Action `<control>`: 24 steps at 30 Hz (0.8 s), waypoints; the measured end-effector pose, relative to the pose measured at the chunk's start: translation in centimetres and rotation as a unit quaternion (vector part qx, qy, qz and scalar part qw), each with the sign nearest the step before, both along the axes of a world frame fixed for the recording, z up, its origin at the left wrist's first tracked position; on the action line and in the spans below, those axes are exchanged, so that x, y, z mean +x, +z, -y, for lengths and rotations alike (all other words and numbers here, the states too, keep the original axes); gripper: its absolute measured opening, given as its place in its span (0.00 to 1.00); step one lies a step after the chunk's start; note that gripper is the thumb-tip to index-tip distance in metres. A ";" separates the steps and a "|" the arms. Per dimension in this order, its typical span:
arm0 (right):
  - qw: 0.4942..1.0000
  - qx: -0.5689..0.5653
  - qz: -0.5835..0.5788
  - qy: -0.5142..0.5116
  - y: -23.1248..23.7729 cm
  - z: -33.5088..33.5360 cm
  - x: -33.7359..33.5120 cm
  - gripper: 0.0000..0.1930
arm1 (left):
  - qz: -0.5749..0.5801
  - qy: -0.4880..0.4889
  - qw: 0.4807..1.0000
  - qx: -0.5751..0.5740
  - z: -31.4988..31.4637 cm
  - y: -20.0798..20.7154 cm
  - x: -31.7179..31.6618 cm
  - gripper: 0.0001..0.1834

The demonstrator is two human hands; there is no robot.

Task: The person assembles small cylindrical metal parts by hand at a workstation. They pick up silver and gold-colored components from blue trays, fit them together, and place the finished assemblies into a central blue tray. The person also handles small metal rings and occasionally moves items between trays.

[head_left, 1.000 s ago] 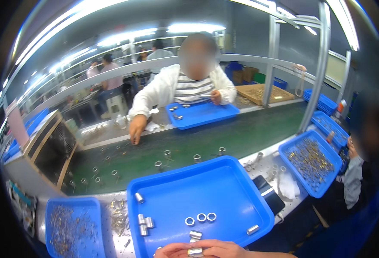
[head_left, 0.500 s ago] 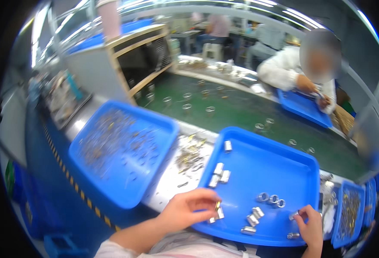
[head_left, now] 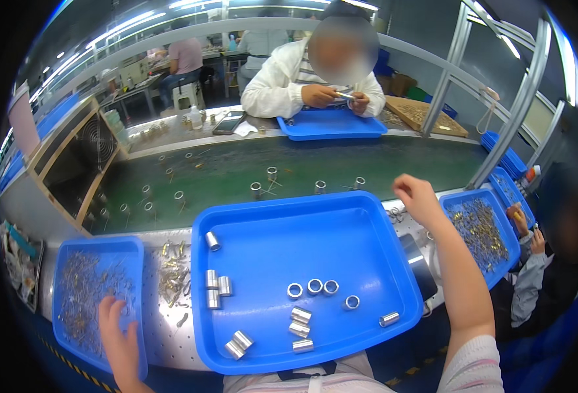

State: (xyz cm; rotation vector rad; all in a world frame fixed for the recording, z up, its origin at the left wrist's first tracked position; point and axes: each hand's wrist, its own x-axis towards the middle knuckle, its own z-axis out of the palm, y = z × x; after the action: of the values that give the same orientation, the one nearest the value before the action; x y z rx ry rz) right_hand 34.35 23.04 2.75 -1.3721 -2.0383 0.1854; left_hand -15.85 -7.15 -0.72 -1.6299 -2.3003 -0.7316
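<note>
My left hand is over the left blue tray, which holds a heap of thin wire-like metal pieces. Its fingers are spread, and nothing shows in them. Beyond the far right corner of the large blue tray, my right hand hovers by the green belt. Its fingers bend loosely, apart from the thumb, with no part visible between them. Short silver metal sleeves lie on their sides in the large tray, including a pair near its front left corner. A few others stand on end, such as one sleeve.
Sleeves with thin wires stand along the belt. Small brass-coloured parts lie between the trays. A tray of mixed metal parts is at right. Across the belt, a co-worker in white handles a part above another blue tray.
The view has swung right. My left hand has left the large tray's sleeves and moved over the left tray. My right hand, earlier holding a sleeve, has moved out toward the belt, no sleeve visible.
</note>
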 end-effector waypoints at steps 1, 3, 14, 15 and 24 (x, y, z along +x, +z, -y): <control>1.000 0.008 0.015 -0.018 -0.6 -1.5 0.4 0.06 | -0.005 -0.020 1.000 -0.006 -0.6 0.0 1.0 0.27; 0.996 0.010 0.077 -0.043 -1.6 -4.4 -0.2 0.07 | 0.074 -0.106 0.991 0.027 -2.6 0.5 3.8 0.21; 0.999 -0.020 0.024 -0.037 -3.8 -6.9 -2.6 0.08 | 0.326 -0.443 0.835 -0.030 -5.7 4.3 13.4 0.11; 0.998 -0.048 -0.028 -0.013 -2.5 -5.0 -3.6 0.08 | 0.360 -0.435 0.824 -0.045 -5.7 4.2 13.7 0.10; 0.944 -0.125 -0.210 0.222 1.0 15.9 -8.1 0.08 | 0.675 -0.407 0.599 -0.141 -6.3 1.5 18.2 0.21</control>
State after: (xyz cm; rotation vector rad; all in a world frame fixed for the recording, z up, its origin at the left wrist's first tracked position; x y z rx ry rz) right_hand 26.23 7.14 3.72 -0.8860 -1.9629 0.8834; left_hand 2.35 -0.85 0.74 -2.9533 -2.1055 -2.7189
